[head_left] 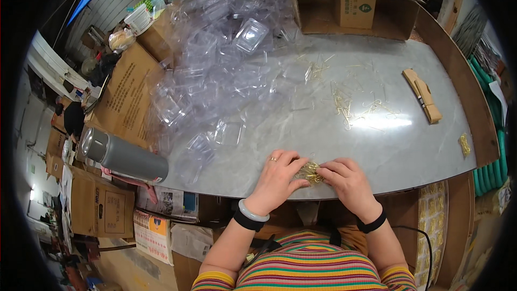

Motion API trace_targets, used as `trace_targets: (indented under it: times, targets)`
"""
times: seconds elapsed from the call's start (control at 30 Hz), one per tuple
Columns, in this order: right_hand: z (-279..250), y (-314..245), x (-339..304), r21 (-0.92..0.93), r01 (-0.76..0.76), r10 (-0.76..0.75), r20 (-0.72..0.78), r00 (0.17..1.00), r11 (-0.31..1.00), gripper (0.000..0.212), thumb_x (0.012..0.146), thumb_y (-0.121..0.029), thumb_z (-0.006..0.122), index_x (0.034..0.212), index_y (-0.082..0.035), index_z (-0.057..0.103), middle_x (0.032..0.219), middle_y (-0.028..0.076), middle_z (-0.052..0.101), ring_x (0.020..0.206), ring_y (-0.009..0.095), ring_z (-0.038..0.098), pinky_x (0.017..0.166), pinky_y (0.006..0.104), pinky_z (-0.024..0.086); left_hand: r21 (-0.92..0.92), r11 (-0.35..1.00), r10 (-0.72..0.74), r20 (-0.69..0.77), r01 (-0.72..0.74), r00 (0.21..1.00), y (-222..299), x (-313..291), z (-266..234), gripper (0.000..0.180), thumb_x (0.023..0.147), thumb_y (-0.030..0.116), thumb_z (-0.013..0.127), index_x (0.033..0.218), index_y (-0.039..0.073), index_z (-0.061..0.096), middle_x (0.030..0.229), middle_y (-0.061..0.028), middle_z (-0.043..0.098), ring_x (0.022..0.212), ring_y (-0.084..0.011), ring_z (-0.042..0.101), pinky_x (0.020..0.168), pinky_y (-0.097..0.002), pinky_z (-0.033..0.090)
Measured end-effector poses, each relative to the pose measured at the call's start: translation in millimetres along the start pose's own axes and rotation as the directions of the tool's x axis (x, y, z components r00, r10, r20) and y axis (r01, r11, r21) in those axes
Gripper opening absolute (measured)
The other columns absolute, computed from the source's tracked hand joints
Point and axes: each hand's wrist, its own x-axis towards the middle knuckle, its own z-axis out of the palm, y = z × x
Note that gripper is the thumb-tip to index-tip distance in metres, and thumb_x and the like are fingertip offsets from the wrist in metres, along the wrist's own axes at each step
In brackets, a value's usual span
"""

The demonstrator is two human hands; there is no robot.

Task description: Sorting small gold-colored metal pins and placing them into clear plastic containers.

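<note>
At the near edge of the grey table (280, 134), a small bunch of gold wire hooks (311, 171) lies between my two hands. My left hand (277, 175) presses its curled fingers and thumb against the bunch's left side. From the other side, my right hand (347, 180) pinches the hooks with thumb and fingertips. The fingers hide part of the bunch. Farther back, loose gold hooks (344, 105) are scattered over the tabletop. Another small gold bundle (464, 144) rests by the right edge.
Clear plastic boxes (215, 64) form a large heap at the left and back. A grey bottle (126, 156) leans at the left edge. A folded brown cardboard piece (421, 96) lies on the right. An open cardboard box (318, 13) stands at the back.
</note>
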Motion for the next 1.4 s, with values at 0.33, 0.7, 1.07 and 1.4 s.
trace_targets:
  times: [0.33, 0.7, 1.07, 1.4]
  targets:
    - [-7, -13, 9, -0.150, 0.017, 0.000, 0.112, 0.994, 0.989, 0.059, 0.082, -0.018, 0.073, 0.136, -0.008, 0.051, 0.142, 0.011, 0.051, 0.132, 0.032, 0.047, 0.113, 0.0490, 0.034, -0.065, 0.994, -0.094, -0.034, 0.091, 0.995, 5, -6, 7, 0.022, 0.085, 0.004, 0.069, 0.106, 0.001, 0.064, 0.105, -0.0136, 0.064, 0.093, -0.0358, 0.062, 0.080, -0.0412, 0.052]
    - [-8, -6, 3, 0.035, -0.034, 0.029, 0.124, 0.992, 0.999, 0.060, 0.082, -0.015, 0.074, 0.135, -0.003, 0.049, 0.133, 0.016, 0.053, 0.128, 0.035, 0.049, 0.111, 0.0462, 0.038, -0.052, 0.999, -0.002, -0.082, -0.002, 0.997, 18, -7, 15, 0.062, 0.084, 0.020, 0.076, 0.135, -0.003, 0.049, 0.134, -0.0220, 0.051, 0.126, -0.0417, 0.048, 0.108, -0.0487, 0.039]
    - [7, -43, -23, 0.321, -0.289, 0.308, -0.011, 0.951, 0.902, 0.078, 0.083, 0.002, 0.060, 0.149, 0.008, 0.019, 0.154, 0.033, 0.022, 0.144, 0.049, 0.026, 0.118, 0.0493, 0.027, -0.089, 0.992, 0.089, 0.047, -0.084, 0.995, 25, 6, 46, 0.066, 0.079, 0.006, 0.075, 0.137, -0.003, 0.045, 0.138, -0.0206, 0.046, 0.132, -0.0427, 0.043, 0.112, -0.0493, 0.036]
    - [-10, -10, -4, 0.164, -0.100, 0.077, 0.139, 0.987, 0.981, 0.074, 0.084, -0.012, 0.072, 0.147, 0.000, 0.035, 0.146, 0.023, 0.042, 0.137, 0.042, 0.039, 0.116, 0.0502, 0.031, -0.153, 0.988, 0.006, -0.014, -0.008, 1.000, 24, -4, 36, 0.076, 0.079, -0.003, 0.071, 0.146, 0.000, 0.036, 0.141, -0.0246, 0.043, 0.133, -0.0452, 0.041, 0.110, -0.0475, 0.038]
